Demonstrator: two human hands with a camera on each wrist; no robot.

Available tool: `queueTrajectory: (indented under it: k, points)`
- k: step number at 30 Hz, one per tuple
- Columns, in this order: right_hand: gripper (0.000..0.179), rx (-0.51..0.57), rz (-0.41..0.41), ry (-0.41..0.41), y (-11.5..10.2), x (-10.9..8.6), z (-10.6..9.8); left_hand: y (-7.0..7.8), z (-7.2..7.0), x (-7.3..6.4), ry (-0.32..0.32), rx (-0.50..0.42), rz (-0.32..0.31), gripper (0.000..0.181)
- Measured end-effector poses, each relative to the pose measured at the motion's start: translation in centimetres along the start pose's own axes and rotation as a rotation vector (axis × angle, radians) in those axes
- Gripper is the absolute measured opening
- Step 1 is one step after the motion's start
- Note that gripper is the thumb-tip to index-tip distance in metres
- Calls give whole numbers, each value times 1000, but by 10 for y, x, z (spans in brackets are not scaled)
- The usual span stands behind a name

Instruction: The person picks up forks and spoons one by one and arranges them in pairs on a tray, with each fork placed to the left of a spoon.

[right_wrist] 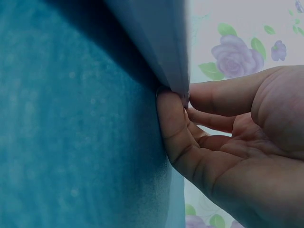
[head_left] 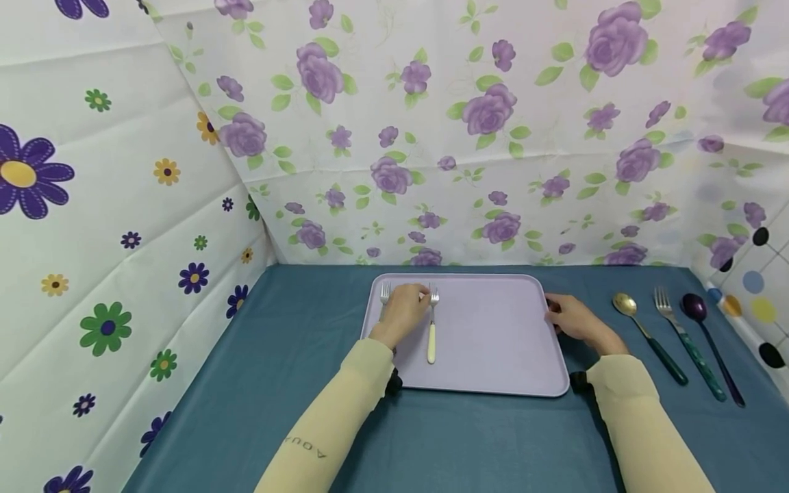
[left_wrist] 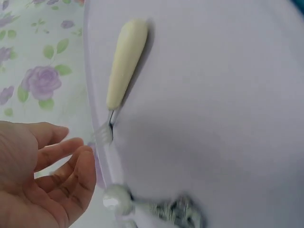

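Note:
A pale lilac tray (head_left: 487, 329) lies on the blue tablecloth. On it is a fork with a cream handle (head_left: 431, 342), tines toward the back wall. My left hand (head_left: 403, 315) hovers over the tray's left part, its loosely bent fingers beside this fork's tines, nothing between them. In the left wrist view the fingertips of that hand (left_wrist: 57, 175) come close to the tines of the cream-handled fork (left_wrist: 126, 66). A second fork (head_left: 385, 293) shows only its tines behind the left hand. My right hand (head_left: 576, 318) pinches the tray's right edge, thumb and fingers on either side of the rim (right_wrist: 178, 61).
Right of the tray lie a gold spoon with a green handle (head_left: 650, 339), a fork with a green handle (head_left: 690, 346) and a dark purple spoon (head_left: 715, 349). A silver piece with a patterned handle (left_wrist: 178, 211) shows low in the left wrist view. Flowered sheets (head_left: 444, 137) hang behind.

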State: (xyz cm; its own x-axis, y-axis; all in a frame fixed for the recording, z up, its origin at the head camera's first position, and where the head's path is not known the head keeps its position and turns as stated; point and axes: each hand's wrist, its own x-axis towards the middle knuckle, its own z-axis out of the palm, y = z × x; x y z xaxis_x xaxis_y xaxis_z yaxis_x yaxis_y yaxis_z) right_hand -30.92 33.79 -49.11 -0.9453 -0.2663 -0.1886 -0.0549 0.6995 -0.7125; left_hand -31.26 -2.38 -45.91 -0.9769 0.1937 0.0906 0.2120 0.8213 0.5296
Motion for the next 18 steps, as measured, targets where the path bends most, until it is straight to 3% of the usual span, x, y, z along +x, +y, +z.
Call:
queueTrajectory:
  k: [7,18]
  points:
    - [57,-3,-4,-1,2,0,0,-18,-15,-3,44,-15,23,28]
    - [55,3,-1,2,-1,-2,1,-45,-41,-12,50,-13,-52,30]
